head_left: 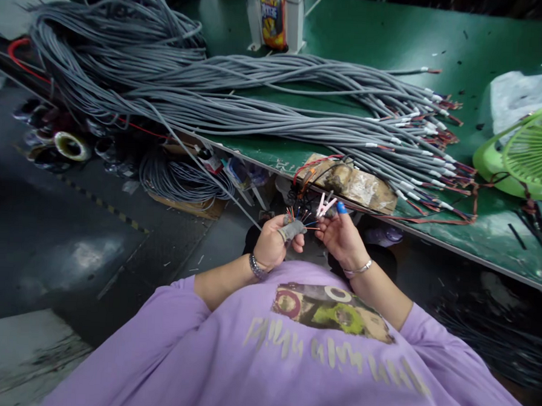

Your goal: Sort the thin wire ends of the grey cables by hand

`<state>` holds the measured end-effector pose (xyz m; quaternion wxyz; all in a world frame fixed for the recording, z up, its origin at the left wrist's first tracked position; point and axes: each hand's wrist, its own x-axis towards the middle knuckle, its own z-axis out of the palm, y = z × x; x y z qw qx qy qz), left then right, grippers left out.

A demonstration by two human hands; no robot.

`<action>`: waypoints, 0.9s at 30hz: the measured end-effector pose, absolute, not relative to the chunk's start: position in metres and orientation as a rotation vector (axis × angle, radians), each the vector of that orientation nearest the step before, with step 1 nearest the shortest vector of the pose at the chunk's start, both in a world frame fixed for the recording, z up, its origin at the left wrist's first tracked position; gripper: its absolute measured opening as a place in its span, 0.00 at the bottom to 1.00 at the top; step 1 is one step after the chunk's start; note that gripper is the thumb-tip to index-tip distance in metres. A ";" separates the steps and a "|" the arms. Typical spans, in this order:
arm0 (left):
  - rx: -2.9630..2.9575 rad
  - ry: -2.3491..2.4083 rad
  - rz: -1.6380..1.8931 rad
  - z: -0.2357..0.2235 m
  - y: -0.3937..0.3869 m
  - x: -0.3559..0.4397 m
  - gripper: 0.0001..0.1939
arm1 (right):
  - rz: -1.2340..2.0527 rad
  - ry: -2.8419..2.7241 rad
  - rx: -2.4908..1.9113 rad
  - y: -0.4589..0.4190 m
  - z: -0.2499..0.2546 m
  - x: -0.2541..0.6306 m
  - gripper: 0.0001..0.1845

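Note:
My left hand (271, 245) is closed around the end of a grey cable (209, 172), which runs down to it from the bundle on the bench. A grey wrap covers the thumb. Thin coloured wires (292, 214) fan out from the cable end above this hand. Close by on the right, my right hand (344, 240) has its fingertips pinched at the tip of an orange wire (314, 229). One of its digits wears a blue cover (341, 208). A pink V-shaped tool (326, 204) shows at its fingers; how it is held is unclear.
A large bundle of grey cables (257, 114) lies across the green bench (366, 35), stripped ends to the right. A worn wooden block (351, 183) sits at the front edge. A green fan (534, 153) stands right. Coiled cable (181, 180) is below the bench.

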<state>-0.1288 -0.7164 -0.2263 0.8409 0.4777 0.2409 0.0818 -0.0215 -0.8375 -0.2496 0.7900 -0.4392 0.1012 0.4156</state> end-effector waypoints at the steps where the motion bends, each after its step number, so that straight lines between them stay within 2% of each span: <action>1: 1.008 0.486 0.138 -0.223 -0.717 -0.128 0.21 | 0.906 0.195 -0.942 -0.838 -0.248 -0.018 0.24; 4: 1.000 0.427 0.046 -0.218 -0.722 -0.125 0.21 | 0.901 0.082 -0.957 -0.836 -0.244 -0.013 0.28; 12: 0.973 0.397 0.000 -0.222 -0.730 -0.116 0.21 | 0.853 -0.012 -0.961 -0.824 -0.250 -0.016 0.32; 16: 0.999 0.421 -0.001 -0.224 -0.729 -0.114 0.21 | 0.750 -0.026 -0.970 -0.823 -0.254 -0.014 0.32; 27: 1.046 0.464 -0.020 -0.223 -0.730 -0.112 0.21 | 0.859 0.109 -0.836 -0.814 -0.247 -0.009 0.28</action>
